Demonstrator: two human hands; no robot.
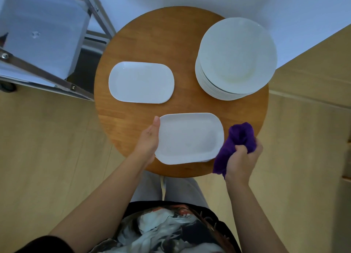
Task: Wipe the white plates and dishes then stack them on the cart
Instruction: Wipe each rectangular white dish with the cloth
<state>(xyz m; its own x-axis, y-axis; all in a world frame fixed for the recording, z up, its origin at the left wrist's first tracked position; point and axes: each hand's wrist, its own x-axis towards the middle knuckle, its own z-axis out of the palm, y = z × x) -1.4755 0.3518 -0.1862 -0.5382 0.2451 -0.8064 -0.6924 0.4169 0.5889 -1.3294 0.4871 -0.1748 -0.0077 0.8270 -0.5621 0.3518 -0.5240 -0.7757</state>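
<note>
Left hand (150, 138) lies along the short left end of the near oblong dish (190, 138), thumb straight on the rim; the fingers are hidden beneath, so I cannot tell how far they curl, though the dish looks tipped up off the round wooden table (182, 108). Right hand (241, 157) is fisted round a bunched purple cloth (241, 137), just beside the dish's right end and perhaps touching its rim.

That is the relation that matters: the dish lies directly left of the cloth hand, its long axis running left to right between the two hands, so a wipe would probably sweep leftwards along that length.

Glazed, smooth and white, with rounded corners and a shallow raised rim, the dish looks slippery; the cloth is soft and fleecy. A second oblong dish (141, 81) lies flat further back on the left, and a stack of round white plates (235, 61) stands back right. Beyond the table's left edge stands the metal-framed cart (43, 43), nearer the left hand.
</note>
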